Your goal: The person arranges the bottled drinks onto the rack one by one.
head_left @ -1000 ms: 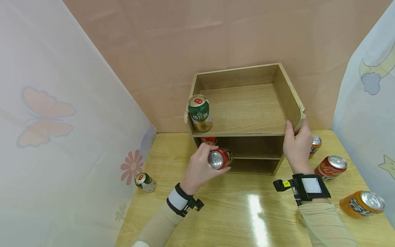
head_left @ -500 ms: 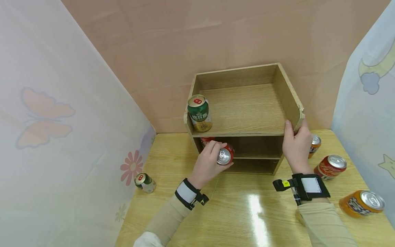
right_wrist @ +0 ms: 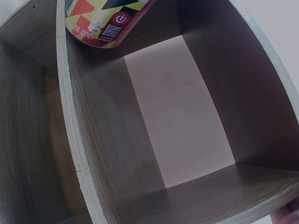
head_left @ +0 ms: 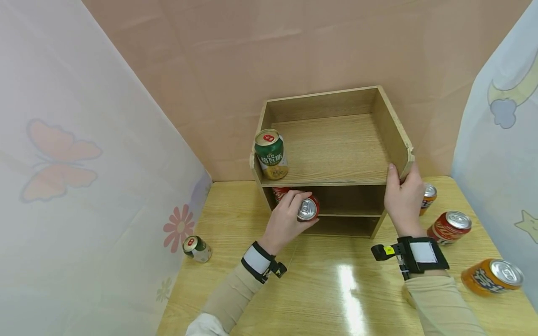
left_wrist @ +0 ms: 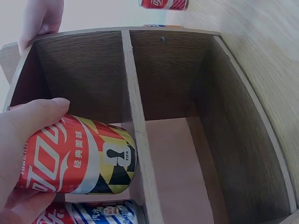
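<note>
My left hand (head_left: pixel 286 221) grips a red soda can (left_wrist: pixel 79 156) with a black and yellow patterned base, at the front of the middle compartment of a wooden shelf (head_left: pixel 332 149). The can's base overlaps the dividing board (left_wrist: pixel 140 126) in the left wrist view. Beside it in that compartment lies a red and blue can (left_wrist: pixel 107 212), partly hidden by the hand. My right hand (head_left: pixel 404 200) holds the shelf's right side panel at its front edge, thumb on the inner face. On the top shelf, at the left, stands a green and gold can (head_left: pixel 271 154).
Right of the shelf, an orange can (head_left: pixel 428 198), a red can (head_left: pixel 449 227) and a larger-looking orange can (head_left: pixel 492 277) stand on the table (head_left: pixel 319 289). A small green and white can (head_left: pixel 197 248) is at the left, near the hanging sheet (head_left: pixel 105 186).
My left hand has moved right and slightly up with the red can, bringing it to the middle compartment's opening. The right hand keeps its hold on the shelf.
</note>
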Demonstrator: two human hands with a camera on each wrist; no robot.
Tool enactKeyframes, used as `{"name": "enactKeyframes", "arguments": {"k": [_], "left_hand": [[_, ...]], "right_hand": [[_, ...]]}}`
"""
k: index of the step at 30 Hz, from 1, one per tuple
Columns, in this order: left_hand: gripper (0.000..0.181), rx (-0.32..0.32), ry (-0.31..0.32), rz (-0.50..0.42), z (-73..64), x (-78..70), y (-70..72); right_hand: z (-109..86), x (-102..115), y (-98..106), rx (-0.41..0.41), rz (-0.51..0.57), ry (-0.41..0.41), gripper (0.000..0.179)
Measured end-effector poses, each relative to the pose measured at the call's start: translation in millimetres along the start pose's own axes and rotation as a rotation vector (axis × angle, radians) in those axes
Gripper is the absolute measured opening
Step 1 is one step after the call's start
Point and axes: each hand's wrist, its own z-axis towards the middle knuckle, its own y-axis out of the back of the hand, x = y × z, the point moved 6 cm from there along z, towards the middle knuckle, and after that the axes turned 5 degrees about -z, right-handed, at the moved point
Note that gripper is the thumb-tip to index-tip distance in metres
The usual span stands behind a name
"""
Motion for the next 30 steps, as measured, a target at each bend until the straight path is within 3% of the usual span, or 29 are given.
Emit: {"name": "enactKeyframes", "arguments": {"k": [21,24,30], "left_hand": [[0.078,-0.040,-0.002,0.049,3.5,3.5,-8.0],[0.072,-0.045,-0.019,0.099,6.2,2.0,-7.7],[0.060,-0.060,-0.043,0.316,10.1,2.8,-9.0]], "right_hand": [[-0.1,1,-1,0.009,0.005,0.002,0.041],[0.1,1,-1,0.005,0.008,0.004,0.040],[0.2,1,-1,-0.006,0.014,0.004,0.040]]}}
